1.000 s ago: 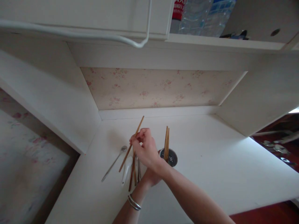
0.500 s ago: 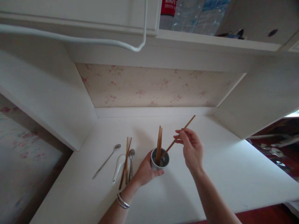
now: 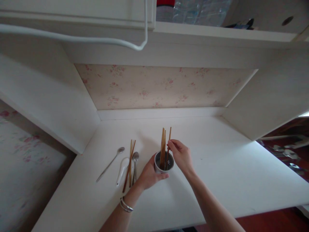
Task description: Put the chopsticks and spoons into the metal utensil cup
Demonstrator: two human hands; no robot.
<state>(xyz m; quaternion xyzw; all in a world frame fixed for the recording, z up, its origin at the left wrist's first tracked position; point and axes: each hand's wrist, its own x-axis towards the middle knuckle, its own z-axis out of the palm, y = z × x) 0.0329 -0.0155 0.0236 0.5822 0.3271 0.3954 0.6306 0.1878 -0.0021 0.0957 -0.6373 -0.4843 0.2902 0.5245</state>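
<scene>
Chopstick (image 3: 169,137) now upright in right grip (image 3: 182,157)

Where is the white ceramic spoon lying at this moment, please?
In the head view the white spoon lies on the desk, left of centre, between the long metal spoon and the loose chopsticks.

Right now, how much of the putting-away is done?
Done: a few standing chopsticks are in the cup. In hand: the right hand holds one more chopstick upright in it, and the left hand grips the cup. Left on the desk: two loose chopsticks, two metal spoons and a white spoon.
</scene>
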